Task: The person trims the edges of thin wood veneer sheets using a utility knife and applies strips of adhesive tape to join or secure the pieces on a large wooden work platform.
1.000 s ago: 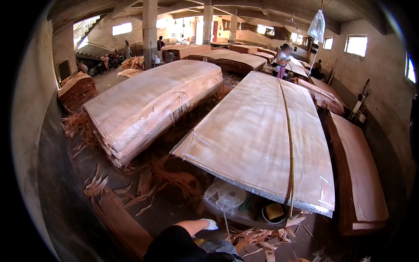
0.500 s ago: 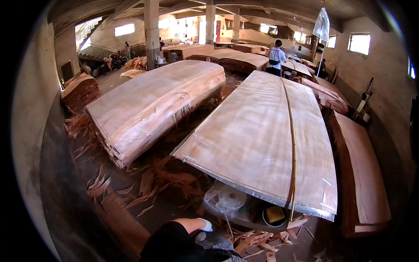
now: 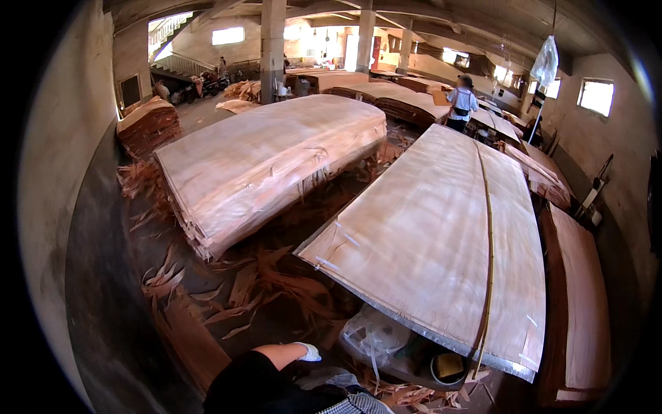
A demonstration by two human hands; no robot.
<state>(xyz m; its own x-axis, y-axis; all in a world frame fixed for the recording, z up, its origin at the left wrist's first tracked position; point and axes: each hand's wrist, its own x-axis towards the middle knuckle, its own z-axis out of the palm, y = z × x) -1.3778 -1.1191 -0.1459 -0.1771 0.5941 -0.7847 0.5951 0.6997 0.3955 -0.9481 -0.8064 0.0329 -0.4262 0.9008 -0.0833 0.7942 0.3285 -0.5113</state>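
Observation:
My left hand (image 3: 307, 352) wears a white glove and hangs low at the bottom of the view, with a bare forearm and a dark sleeve behind it. It touches nothing that I can make out, and its fingers are too small to read. Just to its right is a clear plastic bag (image 3: 376, 336) tucked under the near corner of a large veneer sheet (image 3: 441, 241), which lies flat on a table. A thin yellow strip (image 3: 489, 255) runs along that sheet. My right hand is out of view.
A thick veneer stack (image 3: 269, 159) lies to the left across an aisle littered with veneer scraps (image 3: 262, 290). More stacks line the right wall (image 3: 586, 303). A small bucket (image 3: 448, 367) sits under the table. A person (image 3: 461, 102) stands far off.
My gloved left hand has drifted slightly left. The view has tilted a little, and the distant person has shifted among the far tables.

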